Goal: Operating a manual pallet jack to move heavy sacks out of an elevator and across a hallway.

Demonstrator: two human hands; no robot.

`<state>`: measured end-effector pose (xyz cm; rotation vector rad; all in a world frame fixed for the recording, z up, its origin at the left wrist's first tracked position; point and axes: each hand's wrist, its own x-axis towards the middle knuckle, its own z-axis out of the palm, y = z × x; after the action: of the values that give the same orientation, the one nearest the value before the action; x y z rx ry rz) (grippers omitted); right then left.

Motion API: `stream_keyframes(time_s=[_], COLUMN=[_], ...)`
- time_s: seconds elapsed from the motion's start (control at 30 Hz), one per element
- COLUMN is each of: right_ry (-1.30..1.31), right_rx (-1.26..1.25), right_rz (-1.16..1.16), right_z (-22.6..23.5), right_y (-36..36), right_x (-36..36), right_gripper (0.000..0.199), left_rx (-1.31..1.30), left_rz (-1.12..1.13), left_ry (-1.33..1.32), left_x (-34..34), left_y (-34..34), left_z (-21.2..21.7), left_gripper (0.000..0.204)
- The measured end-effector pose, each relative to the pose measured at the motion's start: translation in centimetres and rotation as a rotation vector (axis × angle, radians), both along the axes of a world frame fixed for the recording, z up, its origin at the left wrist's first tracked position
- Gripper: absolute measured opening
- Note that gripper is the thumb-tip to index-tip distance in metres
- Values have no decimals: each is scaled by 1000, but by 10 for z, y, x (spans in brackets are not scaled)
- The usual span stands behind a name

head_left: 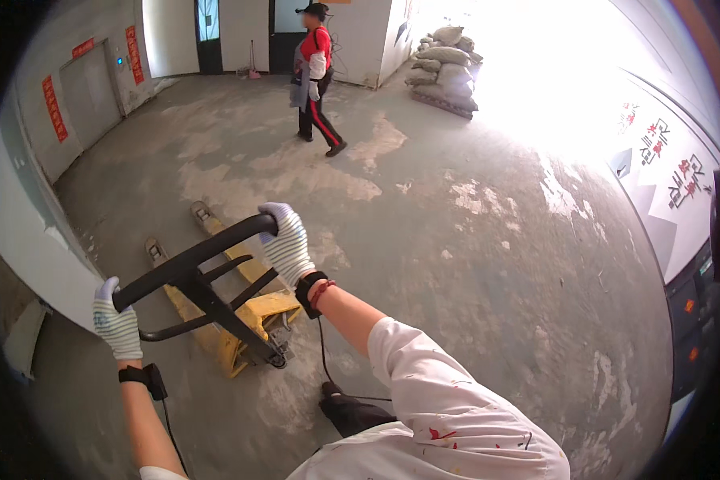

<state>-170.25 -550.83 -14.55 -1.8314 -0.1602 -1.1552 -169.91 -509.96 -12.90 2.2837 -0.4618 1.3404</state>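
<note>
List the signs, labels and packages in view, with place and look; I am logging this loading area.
Red vertical strips: on the left wall beside the grey lift door, with light characters.
Red horizontal sign: above that door.
White panel: on the right wall, slanted, with black and red characters.
Stacked sacks: grey-beige, piled at the far right, by the bright opening.
Both gloved hands, left hand and right hand, grip the black pallet jack handle.

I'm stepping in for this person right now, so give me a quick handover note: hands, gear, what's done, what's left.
Left hand: gloved, gripping the left end of the black handle.
Right hand: gloved, gripping its right end.
Yellow pallet jack: on the concrete floor, forks empty, pointing away.
Stacked sacks sit far ahead; another person walks nearby.
Done: jack in hand. Left: nothing loaded yet.
</note>
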Motion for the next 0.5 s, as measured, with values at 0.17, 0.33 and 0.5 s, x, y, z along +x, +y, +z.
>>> stream_keyframes(time_s=[0.17, 0.33, 0.5], right_ry=[59, 138, 59], right_rx=[21, -157, -6], right_rz=[32, -42, 91], right_z=[-18, -82, -106], right_y=[-8, -15, -8], right_x=[15, 21, 31], right_gripper=[38, 18, 26], left_rx=[-19, -9, 30], left_rz=[129, 226, 278], left_ry=[125, 218, 83], left_x=[-15, -66, -98], left_y=[-23, -40, -47], left_z=[-17, -74, -87], left_gripper=[45, 54, 50])
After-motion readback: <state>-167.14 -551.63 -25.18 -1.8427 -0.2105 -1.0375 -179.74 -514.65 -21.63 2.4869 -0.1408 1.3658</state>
